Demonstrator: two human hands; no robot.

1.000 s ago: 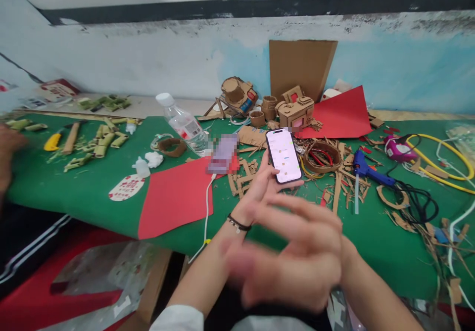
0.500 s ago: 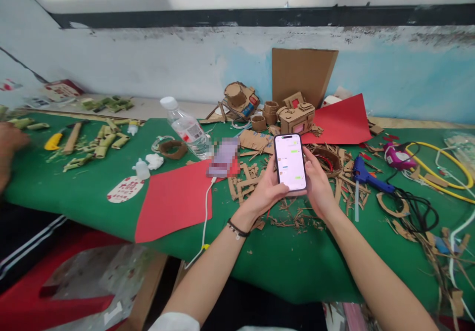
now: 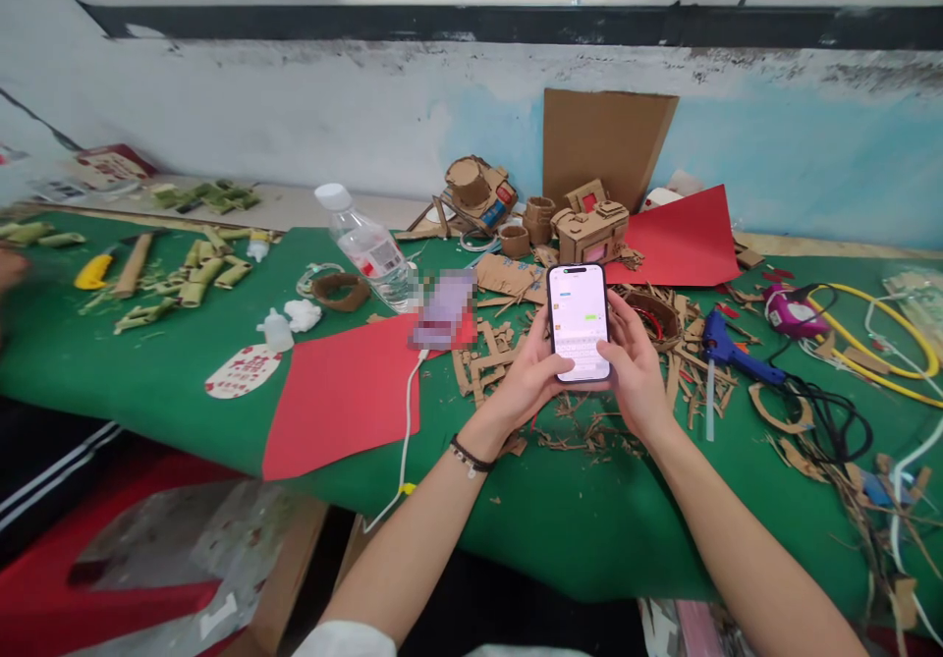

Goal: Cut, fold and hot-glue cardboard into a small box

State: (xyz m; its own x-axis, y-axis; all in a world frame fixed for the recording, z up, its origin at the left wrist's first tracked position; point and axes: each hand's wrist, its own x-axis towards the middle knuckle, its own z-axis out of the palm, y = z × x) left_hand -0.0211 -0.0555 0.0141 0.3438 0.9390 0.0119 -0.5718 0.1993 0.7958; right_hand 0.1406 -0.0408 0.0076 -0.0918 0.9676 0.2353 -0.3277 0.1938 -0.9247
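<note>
Upright above the green table, a smartphone (image 3: 579, 308) rests between my two hands, its lit screen showing a chat with a keyboard along the bottom. My left hand (image 3: 531, 377) grips its lower left side, thumb on the screen's lower left. On the other side, my right hand (image 3: 639, 372) wraps the right edge, with its thumb over the keyboard. Cardboard scraps (image 3: 490, 357) lie scattered behind and below the phone. A cardboard ring (image 3: 667, 315) is just past my right fingers, and a cardboard camera model (image 3: 589, 235) stands behind the phone.
To the right lie a blue glue gun (image 3: 737, 351) and a yellow cable (image 3: 910, 318). Left are red paper (image 3: 343, 392), a water bottle (image 3: 368, 249), a pixelated object (image 3: 446, 311) with a white cord, and cut green stalks (image 3: 198, 274). Another person's hand (image 3: 11, 269) shows far left.
A keyboard has come up on the phone screen. My right thumb has moved from the phone's edge onto the screen. The other person's hand at far left has drawn back leftward.
</note>
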